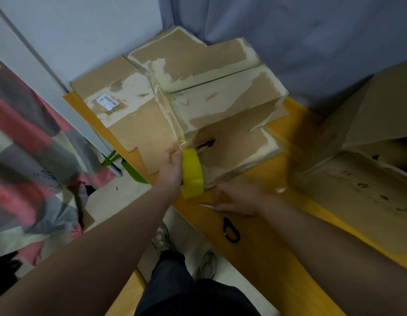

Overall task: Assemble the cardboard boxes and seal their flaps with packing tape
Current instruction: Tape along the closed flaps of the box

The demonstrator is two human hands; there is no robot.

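Head view: the left hand [171,169] grips the tape roll [192,173] at centre. Its strip [173,115] is stretched toward 12 o'clock across the box [220,96], uncut, so sealing looks midway. The right hand [239,199] is blurred at 4 o'clock, its grip untellable. The second box [357,156] at 3 o'clock lies open.

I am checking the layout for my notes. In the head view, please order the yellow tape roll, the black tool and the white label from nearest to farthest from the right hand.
From the right hand:
1-2. The yellow tape roll, to its left, and the black tool, just toward the person: too close to call.
3. The white label, far back on the left.
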